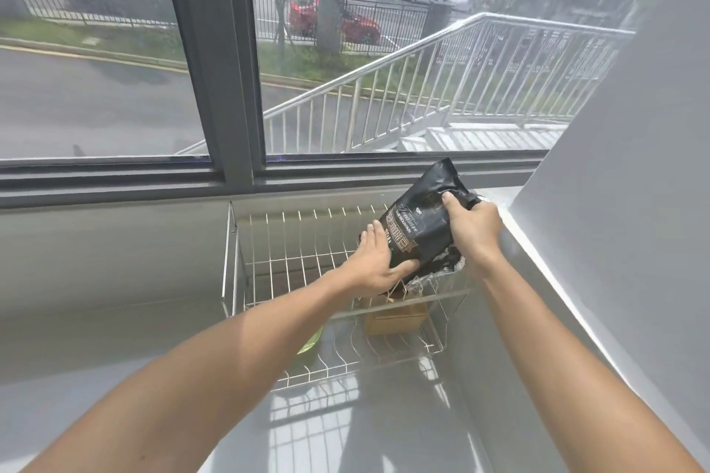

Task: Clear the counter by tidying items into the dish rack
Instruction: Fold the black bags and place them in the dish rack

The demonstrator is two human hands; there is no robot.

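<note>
A wire dish rack (269, 273) with two tiers stands on the grey counter (115, 319) under the window. Over the right end of its upper tier I hold a black foil bag (418, 219), tilted, with a silvery open end at the bottom. My right hand (472, 227) grips the bag's upper right edge. My left hand (374, 261) presses against its lower left side. On the lower tier under the bag sits a brown cardboard box (395, 315). A green item (311, 342) shows at the lower tier's left, partly hidden by my left forearm.
A white wall (634, 203) slants in close on the right of the rack. The dark window frame (230, 173) and sill run just behind it. The glossy counter stretches to the left and in front.
</note>
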